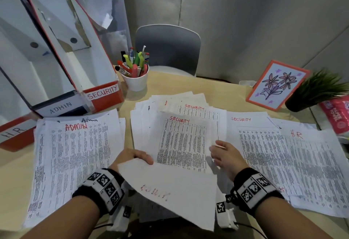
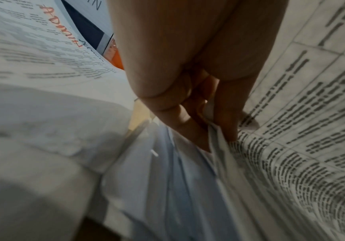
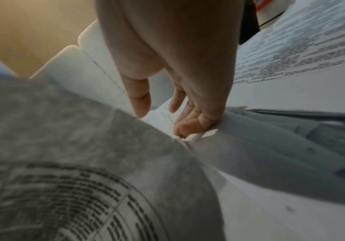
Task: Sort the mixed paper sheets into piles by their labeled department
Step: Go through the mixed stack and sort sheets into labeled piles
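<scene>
1. Left fingers point(image 2: 225, 124) pinch the lifted sheet point(image 1: 170, 189) over the middle pile point(image 1: 181, 140); right hand point(image 1: 225, 155) is relaxed, holding nothing.
2. Its red label shows through faintly; I would confirm it before laying it squarely on the ADMIN pile point(image 1: 75, 153).

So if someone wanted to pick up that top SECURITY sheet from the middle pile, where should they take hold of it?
Probably at its near right corner. The top SECURITY sheet lies flat on the middle pile, so a grip needs an edge to get under. The right hand is already open at that corner. The left hand holds a lifted sheet covering the near left part, so come from the right.
</scene>
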{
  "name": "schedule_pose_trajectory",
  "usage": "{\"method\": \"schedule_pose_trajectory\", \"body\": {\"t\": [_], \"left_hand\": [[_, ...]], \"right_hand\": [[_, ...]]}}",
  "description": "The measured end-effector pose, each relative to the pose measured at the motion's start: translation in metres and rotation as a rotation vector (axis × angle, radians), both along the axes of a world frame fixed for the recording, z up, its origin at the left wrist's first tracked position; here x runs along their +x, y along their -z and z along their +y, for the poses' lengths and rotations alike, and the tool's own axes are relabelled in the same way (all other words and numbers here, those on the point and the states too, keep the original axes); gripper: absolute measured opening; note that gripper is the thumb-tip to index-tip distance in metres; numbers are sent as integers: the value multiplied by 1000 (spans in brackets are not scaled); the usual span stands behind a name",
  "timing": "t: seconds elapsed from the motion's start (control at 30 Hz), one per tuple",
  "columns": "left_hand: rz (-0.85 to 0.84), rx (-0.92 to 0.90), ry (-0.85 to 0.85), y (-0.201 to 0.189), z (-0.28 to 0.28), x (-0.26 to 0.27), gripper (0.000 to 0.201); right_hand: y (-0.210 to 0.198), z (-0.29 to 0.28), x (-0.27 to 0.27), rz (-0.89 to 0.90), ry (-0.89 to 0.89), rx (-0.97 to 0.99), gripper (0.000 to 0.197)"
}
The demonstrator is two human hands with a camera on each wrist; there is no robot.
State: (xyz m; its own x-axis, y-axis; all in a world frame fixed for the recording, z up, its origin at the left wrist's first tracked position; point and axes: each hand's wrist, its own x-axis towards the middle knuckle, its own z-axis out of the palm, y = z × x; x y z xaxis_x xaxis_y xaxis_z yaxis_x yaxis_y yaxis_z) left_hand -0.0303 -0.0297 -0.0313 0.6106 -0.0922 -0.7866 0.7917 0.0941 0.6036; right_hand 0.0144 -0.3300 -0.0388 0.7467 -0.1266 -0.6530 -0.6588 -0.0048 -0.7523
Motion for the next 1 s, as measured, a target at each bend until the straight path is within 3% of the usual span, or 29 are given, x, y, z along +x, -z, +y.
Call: {"method": "schedule_pose_trajectory", "body": {"t": [0.07, 0.17, 0.27, 0.37, 0.5, 0.6, 0.63, 0.9, 1.0], "left_hand": [[-66, 56, -85, -2, -3, -1, 12], [-309, 280, -3, -6, -1, -9, 18], [-396, 386, -21, -13, 12, -20, 26], [-369, 521, -100, -16, 53, -37, 18], [-280, 757, -250, -19, 130, -69, 22], [-184, 925, -312, -21, 178, -87, 8], [-155, 957, -322, -19, 189, -91, 11], [-78, 1089, -219, -1, 205, -79, 23], [-71, 1102, -168, 2, 199, -73, 25]], "right_hand": [[1, 2, 3, 36, -61, -49, 42], [9, 3, 8, 48, -127, -177, 48], [12, 7, 9, -5, -235, -385, 37], [7, 15, 7, -58, -348, -487, 29], [11, 18, 10, -71, -416, -599, 32], [11, 18, 11, -74, -431, -596, 27], [10, 18, 11, -82, -423, -585, 26], [6, 13, 13, -103, -317, -496, 33], [1, 9, 11, -101, -283, -456, 25]]}}
